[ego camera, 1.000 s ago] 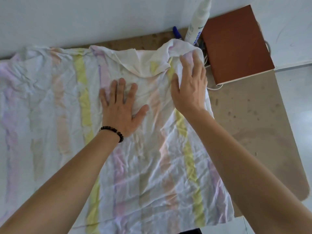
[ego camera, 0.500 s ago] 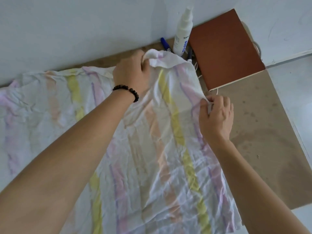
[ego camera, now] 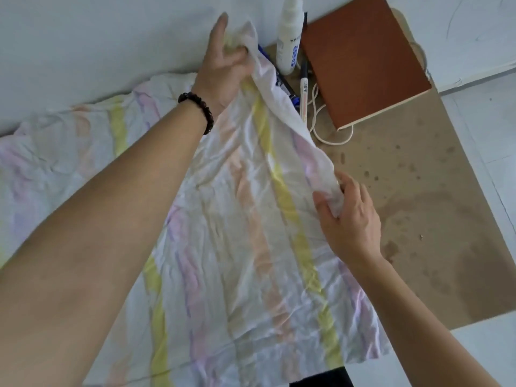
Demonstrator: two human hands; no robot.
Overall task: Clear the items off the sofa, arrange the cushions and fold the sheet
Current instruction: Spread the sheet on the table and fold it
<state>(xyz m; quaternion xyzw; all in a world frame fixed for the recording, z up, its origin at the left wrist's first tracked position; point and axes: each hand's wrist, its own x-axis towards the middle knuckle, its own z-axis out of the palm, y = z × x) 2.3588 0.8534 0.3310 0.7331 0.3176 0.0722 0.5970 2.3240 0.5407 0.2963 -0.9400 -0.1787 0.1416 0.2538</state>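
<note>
Your left hand (ego camera: 223, 65) (beaded bracelet (ego camera: 198, 108) at the wrist) is clenched around a bunched corner of the striped sheet (ego camera: 251, 247), held raised. Your right hand (ego camera: 349, 219) pinches the sheet's edge between thumb and fingers. The rest lies spread under both forearms. Just right of your left hand are a white bottle (ego camera: 289, 37), 2 pens (ego camera: 304, 90) and a brown notebook (ego camera: 363, 60).

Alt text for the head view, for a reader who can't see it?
A person's left hand grips the far corner of a crumpled pastel-striped sheet, while the right hand grips its right edge. A white bottle, pens and a brown notebook sit beyond it.
</note>
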